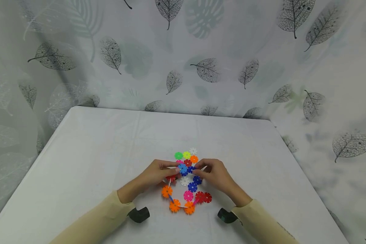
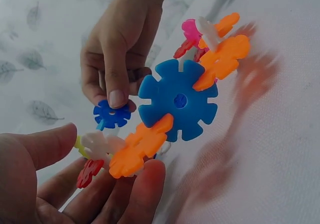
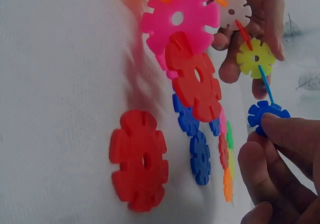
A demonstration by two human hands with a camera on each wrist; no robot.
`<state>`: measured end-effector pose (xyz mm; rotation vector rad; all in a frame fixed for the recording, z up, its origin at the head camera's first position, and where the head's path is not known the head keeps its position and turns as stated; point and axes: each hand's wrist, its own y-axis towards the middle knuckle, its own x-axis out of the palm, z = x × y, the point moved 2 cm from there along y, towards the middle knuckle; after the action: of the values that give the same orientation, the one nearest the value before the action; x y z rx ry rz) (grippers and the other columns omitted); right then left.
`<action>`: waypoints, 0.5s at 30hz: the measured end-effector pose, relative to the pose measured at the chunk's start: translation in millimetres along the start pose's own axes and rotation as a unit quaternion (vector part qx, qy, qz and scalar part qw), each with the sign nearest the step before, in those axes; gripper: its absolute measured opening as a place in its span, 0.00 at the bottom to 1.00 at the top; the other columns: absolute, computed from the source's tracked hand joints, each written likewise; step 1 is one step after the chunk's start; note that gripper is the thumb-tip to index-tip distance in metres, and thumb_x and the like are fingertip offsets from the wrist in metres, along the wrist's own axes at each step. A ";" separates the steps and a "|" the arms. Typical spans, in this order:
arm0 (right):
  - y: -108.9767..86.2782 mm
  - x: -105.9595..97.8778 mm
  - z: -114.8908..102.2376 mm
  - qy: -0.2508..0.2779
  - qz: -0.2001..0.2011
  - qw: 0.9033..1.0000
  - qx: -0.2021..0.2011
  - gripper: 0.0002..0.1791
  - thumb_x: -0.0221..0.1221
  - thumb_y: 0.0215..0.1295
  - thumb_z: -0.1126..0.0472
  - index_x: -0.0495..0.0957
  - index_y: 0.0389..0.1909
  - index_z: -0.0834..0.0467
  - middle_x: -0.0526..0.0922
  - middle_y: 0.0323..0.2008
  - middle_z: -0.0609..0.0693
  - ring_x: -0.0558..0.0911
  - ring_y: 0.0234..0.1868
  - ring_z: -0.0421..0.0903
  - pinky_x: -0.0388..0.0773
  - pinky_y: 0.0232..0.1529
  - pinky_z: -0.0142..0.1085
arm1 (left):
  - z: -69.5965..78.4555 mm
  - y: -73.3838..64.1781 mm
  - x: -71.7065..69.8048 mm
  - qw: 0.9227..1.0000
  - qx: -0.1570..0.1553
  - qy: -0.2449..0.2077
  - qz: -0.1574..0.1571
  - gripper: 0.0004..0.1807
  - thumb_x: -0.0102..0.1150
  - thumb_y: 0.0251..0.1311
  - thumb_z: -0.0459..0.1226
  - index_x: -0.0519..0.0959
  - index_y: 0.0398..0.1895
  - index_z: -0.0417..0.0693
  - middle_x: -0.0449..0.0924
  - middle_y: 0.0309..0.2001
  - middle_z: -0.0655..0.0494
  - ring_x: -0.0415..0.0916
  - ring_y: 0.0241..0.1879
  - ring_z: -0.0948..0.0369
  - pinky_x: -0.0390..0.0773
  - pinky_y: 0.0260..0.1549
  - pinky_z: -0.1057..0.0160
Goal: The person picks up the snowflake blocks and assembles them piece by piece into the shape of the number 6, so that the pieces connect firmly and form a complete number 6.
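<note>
Snowflake-shaped plastic discs, slotted together at their edges, form a chain (image 2: 177, 91) in orange, blue, white, pink, red and other colours. My left hand (image 1: 159, 171) holds the chain near its far end, with thumb and fingers either side of the white and red discs. From a yellow disc (image 3: 256, 59) a light blue disc (image 3: 266, 84), seen edge-on, leads to a dark blue disc (image 3: 267, 115). My right hand (image 1: 215, 173) pinches that dark blue disc between thumb and fingers. Towards me, the chain curves through orange discs (image 1: 175, 205) to a red one (image 1: 199, 197).
Loose discs lie on the white table (image 1: 109, 145): green (image 1: 178, 155), yellow (image 1: 186, 155), white (image 1: 193, 151) and orange (image 1: 194, 159) beyond the hands, dark blue (image 1: 192, 187) and red (image 3: 140, 161) nearer. A leaf-patterned curtain (image 1: 183, 51) hangs behind the table.
</note>
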<state>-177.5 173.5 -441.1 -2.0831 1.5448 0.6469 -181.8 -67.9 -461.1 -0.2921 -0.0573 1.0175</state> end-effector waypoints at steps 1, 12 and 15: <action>-0.1 0.4 -0.3 -0.003 0.000 1.000 -0.001 0.06 0.72 0.62 0.56 0.86 0.38 0.49 0.85 0.37 0.44 0.83 0.29 0.45 0.82 0.31 0.37 | 0.0 -0.2 0.2 1.000 0.000 0.001 0.001 0.26 0.62 0.69 0.47 0.78 0.65 0.44 0.88 0.42 0.49 0.86 0.35 0.53 0.81 0.32 0.62; -3.5 2.4 -6.1 -0.045 0.019 0.998 -0.033 0.05 0.73 0.60 0.57 0.87 0.36 0.47 0.85 0.33 0.38 0.82 0.33 0.41 0.82 0.31 0.35 | 1.6 -2.2 0.9 1.000 -0.009 -0.005 0.007 0.26 0.62 0.70 0.47 0.78 0.65 0.42 0.88 0.42 0.50 0.85 0.35 0.54 0.80 0.31 0.63; -5.1 2.7 -7.7 -0.066 0.032 0.996 -0.044 0.05 0.73 0.59 0.56 0.87 0.35 0.46 0.85 0.33 0.36 0.82 0.34 0.40 0.81 0.30 0.34 | 0.7 -2.0 1.4 1.000 -0.011 -0.005 0.008 0.26 0.62 0.70 0.47 0.78 0.64 0.41 0.88 0.42 0.50 0.85 0.34 0.54 0.80 0.30 0.63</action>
<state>-171.1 168.0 -436.3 -2.0163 1.5404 0.8719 -179.6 -67.6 -460.0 -0.3077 -0.0756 1.0340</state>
